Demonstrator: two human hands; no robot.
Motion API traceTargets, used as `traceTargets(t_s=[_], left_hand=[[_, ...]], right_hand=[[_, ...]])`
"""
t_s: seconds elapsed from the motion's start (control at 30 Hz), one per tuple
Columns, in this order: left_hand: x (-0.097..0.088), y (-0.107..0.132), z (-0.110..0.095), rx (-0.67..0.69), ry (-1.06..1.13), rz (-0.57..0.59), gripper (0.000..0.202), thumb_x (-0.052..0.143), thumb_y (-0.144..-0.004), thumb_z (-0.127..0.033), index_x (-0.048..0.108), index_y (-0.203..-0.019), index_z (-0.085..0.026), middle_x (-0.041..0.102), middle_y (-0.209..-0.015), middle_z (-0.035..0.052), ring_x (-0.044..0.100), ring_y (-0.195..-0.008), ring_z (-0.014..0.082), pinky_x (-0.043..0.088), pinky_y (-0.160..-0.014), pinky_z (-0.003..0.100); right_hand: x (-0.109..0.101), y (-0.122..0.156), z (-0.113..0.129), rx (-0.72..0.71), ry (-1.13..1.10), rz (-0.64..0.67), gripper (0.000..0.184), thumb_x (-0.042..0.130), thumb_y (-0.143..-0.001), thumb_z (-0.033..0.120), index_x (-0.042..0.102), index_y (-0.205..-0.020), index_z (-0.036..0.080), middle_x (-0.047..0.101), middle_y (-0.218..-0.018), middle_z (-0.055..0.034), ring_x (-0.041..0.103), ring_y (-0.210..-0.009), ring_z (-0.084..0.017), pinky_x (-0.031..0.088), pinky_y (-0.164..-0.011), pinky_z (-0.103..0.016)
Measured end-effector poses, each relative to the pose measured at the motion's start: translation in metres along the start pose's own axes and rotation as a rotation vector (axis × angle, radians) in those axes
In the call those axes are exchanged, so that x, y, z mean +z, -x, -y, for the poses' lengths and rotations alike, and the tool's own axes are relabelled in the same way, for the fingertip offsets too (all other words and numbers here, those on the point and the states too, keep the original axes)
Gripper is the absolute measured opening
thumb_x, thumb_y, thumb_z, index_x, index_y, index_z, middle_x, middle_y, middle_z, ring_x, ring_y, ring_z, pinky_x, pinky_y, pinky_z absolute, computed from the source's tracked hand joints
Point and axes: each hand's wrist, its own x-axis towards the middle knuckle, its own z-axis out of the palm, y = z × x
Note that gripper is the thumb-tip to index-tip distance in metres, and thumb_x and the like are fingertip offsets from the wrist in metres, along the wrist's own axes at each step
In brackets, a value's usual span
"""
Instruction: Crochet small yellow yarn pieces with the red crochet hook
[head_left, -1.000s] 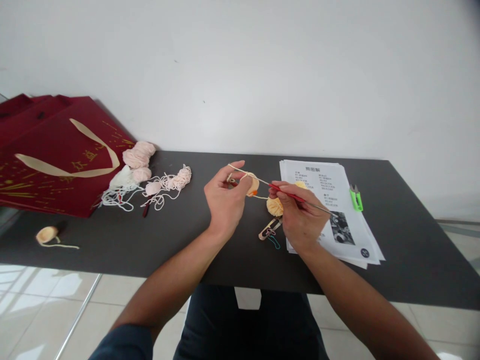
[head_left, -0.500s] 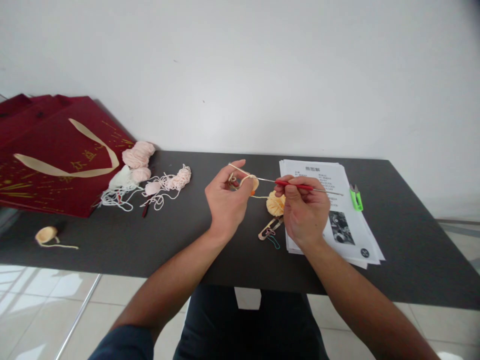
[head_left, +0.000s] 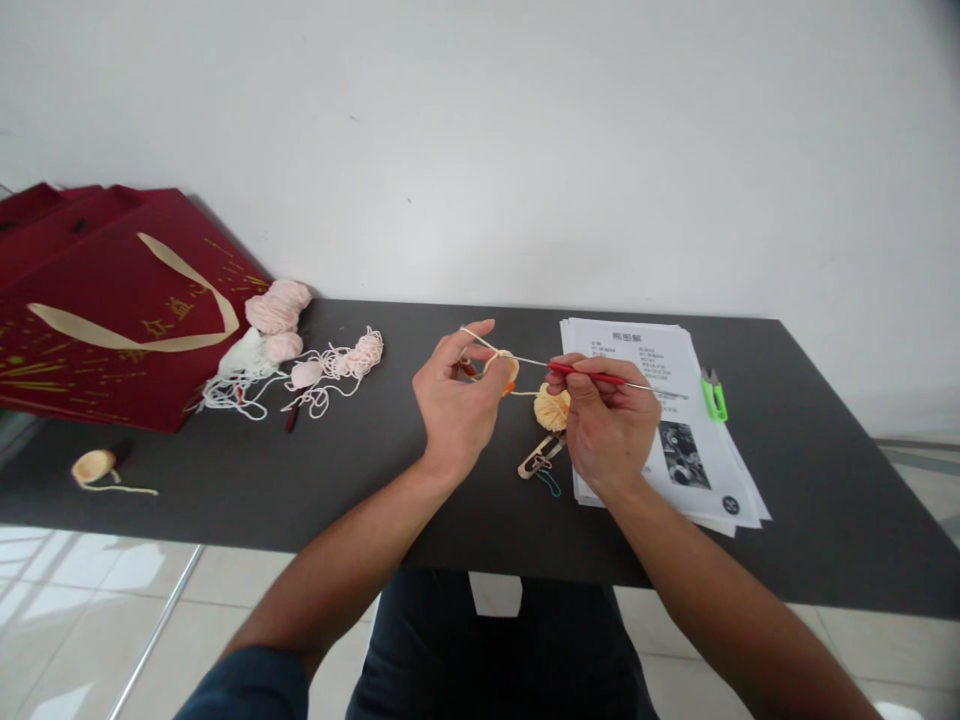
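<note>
Between thumb and fingers, my left hand (head_left: 459,402) pinches a small cream crochet piece (head_left: 510,368), with yarn drawn over its raised index finger. A bit of orange shows at the lower edge of the piece. My right hand (head_left: 611,420) is closed around the red grip of a crochet hook (head_left: 592,374). The hook's thin metal tip reaches left to the piece. A yellow yarn ball (head_left: 552,408) lies on the table beside my right hand, and a strand runs from it to my left hand.
Printed sheets (head_left: 684,465) lie under my right hand, with green thread snips (head_left: 715,396) at their edge. Stitch markers (head_left: 541,462) sit near the yarn ball. Leftward are pink yarn (head_left: 360,355), a red gift bag (head_left: 127,310) and a cream crocheted cup (head_left: 94,467).
The hook and my right hand have shifted very slightly left toward the piece. My left hand keeps the same hold, and the things on the table stay in place.
</note>
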Motion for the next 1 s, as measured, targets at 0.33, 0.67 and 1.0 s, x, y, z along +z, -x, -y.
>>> traceTargets(t_s=[0.33, 0.67, 1.0], left_hand=[[0.003, -0.005, 0.011, -0.140, 0.190, 0.021, 0.032, 0.080, -0.075, -0.021, 0.076, -0.107, -0.023, 0.074, -0.079, -0.0026, 0.060, -0.062, 0.0090, 0.051, -0.065, 0.025], [0.002, -0.015, 0.003, -0.458, 0.625, 0.158, 0.049, 0.090, -0.060, -0.013, 0.076, -0.107, -0.015, 0.071, -0.072, -0.0033, 0.063, -0.064, 0.0080, 0.050, -0.071, 0.024], [-0.007, -0.024, -0.001, -0.528, 0.573, 0.387, 0.055, 0.089, -0.058, -0.013, 0.078, -0.112, -0.015, 0.062, -0.067, -0.0066, 0.054, -0.059, 0.0058, 0.044, -0.066, 0.024]], right_hand=[[-0.006, 0.010, -0.001, -0.291, 0.295, 0.135, 0.017, 0.077, -0.088, 0.021, 0.083, -0.095, 0.036, 0.084, -0.105, -0.0032, 0.079, -0.094, -0.025, 0.068, -0.083, -0.048], [-0.011, 0.001, -0.013, -0.520, 0.349, 0.234, 0.039, 0.072, -0.087, 0.005, 0.081, -0.112, 0.035, 0.083, -0.112, -0.0021, 0.080, -0.100, -0.024, 0.069, -0.084, -0.045], [-0.010, -0.013, -0.006, -0.098, 0.002, 0.175, 0.016, 0.072, -0.091, 0.014, 0.075, -0.096, 0.029, 0.081, -0.100, 0.0016, 0.075, -0.073, -0.013, 0.061, -0.064, -0.030]])
